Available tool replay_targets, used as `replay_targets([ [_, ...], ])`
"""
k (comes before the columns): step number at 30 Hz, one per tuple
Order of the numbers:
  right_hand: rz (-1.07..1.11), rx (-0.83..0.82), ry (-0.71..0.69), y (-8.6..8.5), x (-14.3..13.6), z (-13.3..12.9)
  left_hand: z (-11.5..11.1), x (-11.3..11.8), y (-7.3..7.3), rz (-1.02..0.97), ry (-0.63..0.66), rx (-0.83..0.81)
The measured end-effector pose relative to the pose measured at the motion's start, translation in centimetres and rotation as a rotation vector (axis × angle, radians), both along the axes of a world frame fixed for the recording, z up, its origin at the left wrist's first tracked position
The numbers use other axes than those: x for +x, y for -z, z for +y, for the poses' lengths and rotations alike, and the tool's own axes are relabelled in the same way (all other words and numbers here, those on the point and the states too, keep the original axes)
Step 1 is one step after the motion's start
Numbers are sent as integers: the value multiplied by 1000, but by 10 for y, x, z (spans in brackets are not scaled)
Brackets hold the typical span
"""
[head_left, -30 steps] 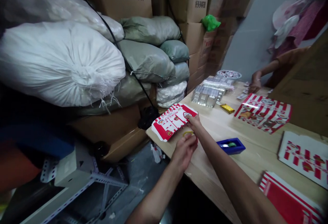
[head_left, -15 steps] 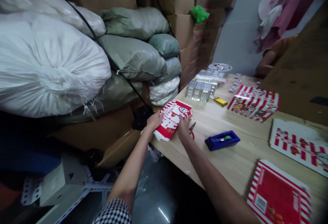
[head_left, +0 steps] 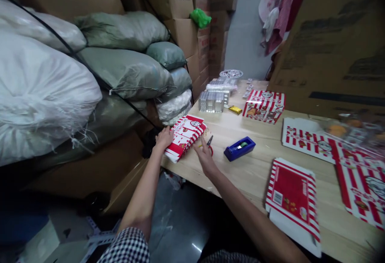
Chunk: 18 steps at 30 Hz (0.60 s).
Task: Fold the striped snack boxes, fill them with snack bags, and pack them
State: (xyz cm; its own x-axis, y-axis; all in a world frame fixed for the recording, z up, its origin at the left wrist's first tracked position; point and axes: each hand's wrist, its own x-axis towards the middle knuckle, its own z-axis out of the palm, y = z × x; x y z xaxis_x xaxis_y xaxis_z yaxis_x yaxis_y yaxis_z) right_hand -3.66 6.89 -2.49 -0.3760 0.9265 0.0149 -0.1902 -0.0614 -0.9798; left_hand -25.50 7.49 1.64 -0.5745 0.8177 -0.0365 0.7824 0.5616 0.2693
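A stack of red-and-white printed flat cartons (head_left: pixel 187 134) lies at the table's left edge. My left hand (head_left: pixel 164 138) grips the stack's left side, its thumb over the top edge. By the stack's right side is my right hand (head_left: pixel 205 158), its fingers spread and holding nothing; whether a fingertip touches the cartons I cannot tell. Scissors (head_left: pixel 210 146) with red handles lie just beyond the right hand. To the right stands a blue tape dispenser (head_left: pixel 240 148) with a green core.
Clear plastic boxes (head_left: pixel 212 102), a yellow packet (head_left: pixel 235 110) and a striped carton (head_left: pixel 264 106) stand farther back. More flat cartons (head_left: pixel 293 189) lie at right. Stuffed sacks (head_left: pixel 126 70) and cardboard boxes (head_left: pixel 182 36) are piled on the left. A large cardboard sheet (head_left: pixel 327 54) rises behind the table.
The view has swung to the right, showing more of the table's right side. My right hand has come off the top of the carton stack and opened; the left stays at its edge.
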Motion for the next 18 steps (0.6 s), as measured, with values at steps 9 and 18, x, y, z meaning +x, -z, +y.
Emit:
replay_targets([
  [9, -132, -170, 55, 0, 218, -77, 3, 59, 2, -6, 176, -76],
  [18, -205, -30, 932, 29, 394, -82, -28, 198, -3, -235, 472, 606],
])
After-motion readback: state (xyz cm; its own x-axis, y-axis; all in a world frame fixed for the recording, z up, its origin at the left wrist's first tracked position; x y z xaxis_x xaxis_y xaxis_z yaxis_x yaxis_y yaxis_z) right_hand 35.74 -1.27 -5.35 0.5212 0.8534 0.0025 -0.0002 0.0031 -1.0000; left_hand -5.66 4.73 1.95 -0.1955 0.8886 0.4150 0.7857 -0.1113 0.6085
